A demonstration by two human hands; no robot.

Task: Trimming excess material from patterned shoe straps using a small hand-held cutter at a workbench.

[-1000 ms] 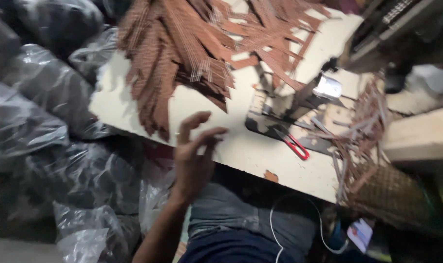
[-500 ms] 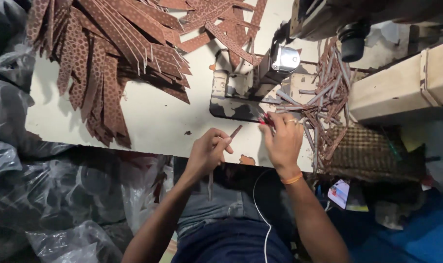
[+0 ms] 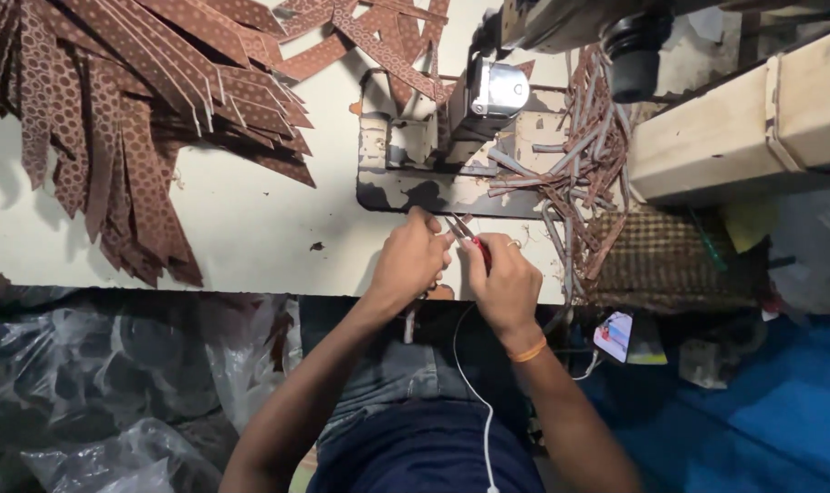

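White tabletop [image 3: 250, 237] is carrying patterned brown strips [image 3: 132, 110] at ten o'clock; left hand [image 3: 410, 260] is pinching a strip piece [image 3: 460, 222], right hand [image 3: 504, 278] is gripping red-handled snips [image 3: 474, 246].

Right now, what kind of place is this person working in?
Probably a small stitching workshop for leather or shoe parts: a sewing machine on the worktable, a heap of brown patterned strips, and red-handled snips between both hands.
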